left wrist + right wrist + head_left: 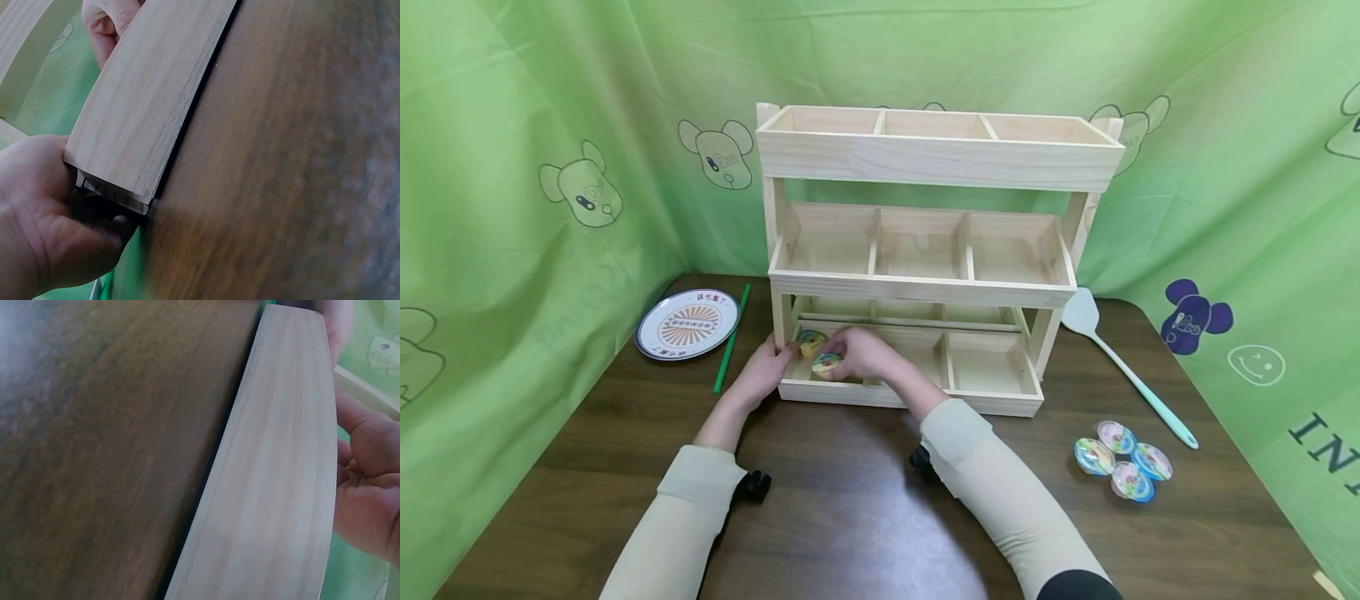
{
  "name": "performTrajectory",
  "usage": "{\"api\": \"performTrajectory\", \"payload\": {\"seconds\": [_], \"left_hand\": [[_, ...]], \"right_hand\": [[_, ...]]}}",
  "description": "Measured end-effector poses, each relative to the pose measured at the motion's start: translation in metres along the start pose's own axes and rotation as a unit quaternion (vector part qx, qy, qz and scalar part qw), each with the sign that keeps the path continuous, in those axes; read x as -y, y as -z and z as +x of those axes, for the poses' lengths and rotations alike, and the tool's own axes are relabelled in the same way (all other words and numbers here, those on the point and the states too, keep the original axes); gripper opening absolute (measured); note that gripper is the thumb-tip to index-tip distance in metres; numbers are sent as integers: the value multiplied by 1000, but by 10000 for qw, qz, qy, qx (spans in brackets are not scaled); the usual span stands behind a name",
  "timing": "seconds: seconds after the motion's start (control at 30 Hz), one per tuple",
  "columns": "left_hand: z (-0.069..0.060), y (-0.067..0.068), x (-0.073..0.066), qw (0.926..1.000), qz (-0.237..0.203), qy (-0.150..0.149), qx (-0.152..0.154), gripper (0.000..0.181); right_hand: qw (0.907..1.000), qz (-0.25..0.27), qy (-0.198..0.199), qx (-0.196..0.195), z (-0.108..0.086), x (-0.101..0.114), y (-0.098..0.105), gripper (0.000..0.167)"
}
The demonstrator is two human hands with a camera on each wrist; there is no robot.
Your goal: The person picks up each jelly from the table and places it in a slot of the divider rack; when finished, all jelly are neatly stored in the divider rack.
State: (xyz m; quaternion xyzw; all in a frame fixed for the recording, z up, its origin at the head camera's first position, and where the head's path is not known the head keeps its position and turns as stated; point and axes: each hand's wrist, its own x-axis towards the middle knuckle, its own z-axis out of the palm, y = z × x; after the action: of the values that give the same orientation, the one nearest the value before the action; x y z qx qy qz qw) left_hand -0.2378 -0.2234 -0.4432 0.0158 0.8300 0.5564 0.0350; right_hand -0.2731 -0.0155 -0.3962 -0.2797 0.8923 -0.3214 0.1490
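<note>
My right hand [863,354] pinched a small round cup [825,365], and my left hand [762,371] gripped the left end of the bottom tray [985,403]. The cup, yellowish with a flat, multicoloured printed lid, was in the tray's left compartment, just in front of a second cup [809,342]; their labels were too small to read. The white plate [688,323] bore red Chinese characters, 该吃饭了, and the green curtain [1000,50] showed large dark letters beginning "IN".
</note>
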Motion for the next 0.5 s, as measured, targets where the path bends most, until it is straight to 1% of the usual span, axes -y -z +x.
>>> {"api": "performTrajectory", "payload": {"seconds": [0.2, 0.5], "left_hand": [[0, 0, -1, 10000, 19, 19, -4, 59], [-1, 1, -1, 10000, -41, 48, 37, 59]], "right_hand": [[9999, -119, 19, 115, 1, 3, 0, 44], [9998, -115, 125, 83, -2, 4, 0, 48]]}}
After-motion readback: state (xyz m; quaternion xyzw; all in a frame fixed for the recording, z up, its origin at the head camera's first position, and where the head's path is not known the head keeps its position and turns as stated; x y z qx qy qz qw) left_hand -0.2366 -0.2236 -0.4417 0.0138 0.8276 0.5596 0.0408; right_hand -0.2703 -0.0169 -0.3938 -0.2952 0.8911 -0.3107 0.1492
